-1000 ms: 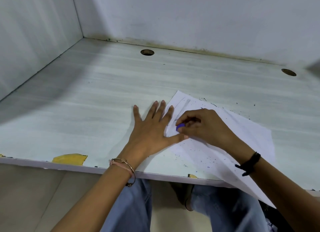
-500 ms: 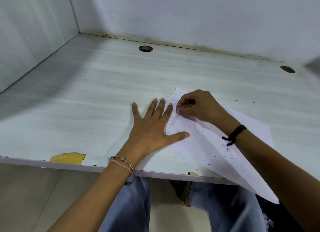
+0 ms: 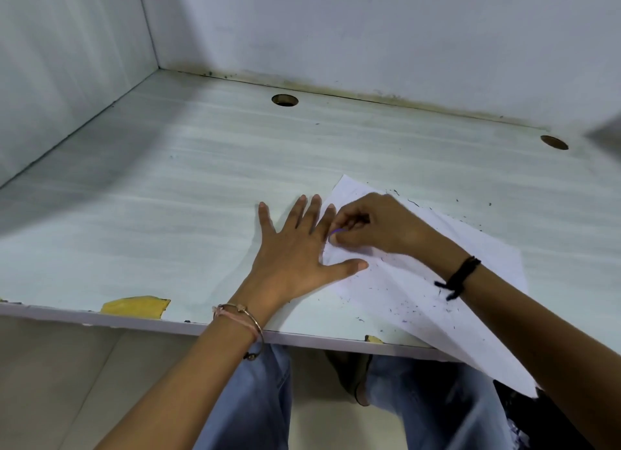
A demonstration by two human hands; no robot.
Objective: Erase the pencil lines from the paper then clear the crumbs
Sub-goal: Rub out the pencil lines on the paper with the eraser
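A white sheet of paper (image 3: 413,281) lies slanted on the pale desk (image 3: 168,214), its lower right corner hanging over the front edge. Dark eraser crumbs (image 3: 400,301) are scattered over the sheet and on the desk beyond it. My left hand (image 3: 295,248) lies flat with spread fingers, pressing the paper's left edge down. My right hand (image 3: 373,227) pinches a small purple eraser (image 3: 336,231) against the paper near its upper left corner, right beside my left fingers. Most of the eraser is hidden by my fingertips.
The desk has walls at the back and left. Two round cable holes (image 3: 285,100) (image 3: 554,142) sit near the back wall. A chipped yellow patch (image 3: 136,306) marks the front edge. My legs in blue jeans (image 3: 255,399) show below the desk.
My right hand with the eraser moved up toward the paper's top corner, then back down a little, rubbing beside my left fingers. The left hand stayed flat on the paper.
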